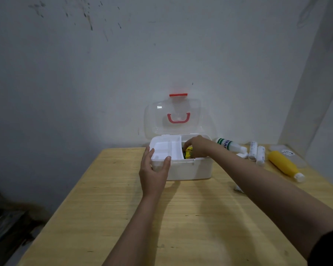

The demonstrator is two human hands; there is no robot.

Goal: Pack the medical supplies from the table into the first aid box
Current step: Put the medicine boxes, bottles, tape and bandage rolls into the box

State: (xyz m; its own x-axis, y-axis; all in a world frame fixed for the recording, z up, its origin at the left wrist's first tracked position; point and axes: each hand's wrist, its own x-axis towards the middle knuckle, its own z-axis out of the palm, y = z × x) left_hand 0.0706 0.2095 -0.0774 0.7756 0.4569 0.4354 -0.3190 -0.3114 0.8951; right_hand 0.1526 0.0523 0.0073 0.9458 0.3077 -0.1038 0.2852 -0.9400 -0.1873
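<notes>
The white first aid box (pixel 188 169) stands at the far middle of the wooden table (pixel 123 217), its clear lid (pixel 156 120) with a red handle raised against the wall. A white inner tray (pixel 166 148) covers the box's left half. My left hand (pixel 154 169) grips the box's front left corner. My right hand (pixel 197 145) reaches down into the right half, fingers closed on a yellow packet (pixel 188 153). Right of the box lie a white bottle with green bands (pixel 229 144), two white rolls (pixel 257 153) and a yellow bottle with a white cap (pixel 284 165).
A clear flat container (pixel 288 153) lies behind the yellow bottle at the table's far right. A small white item (pixel 238 188) shows under my right forearm. The wall stands close behind the box. Dark clutter (pixel 6 223) sits on the floor to the left.
</notes>
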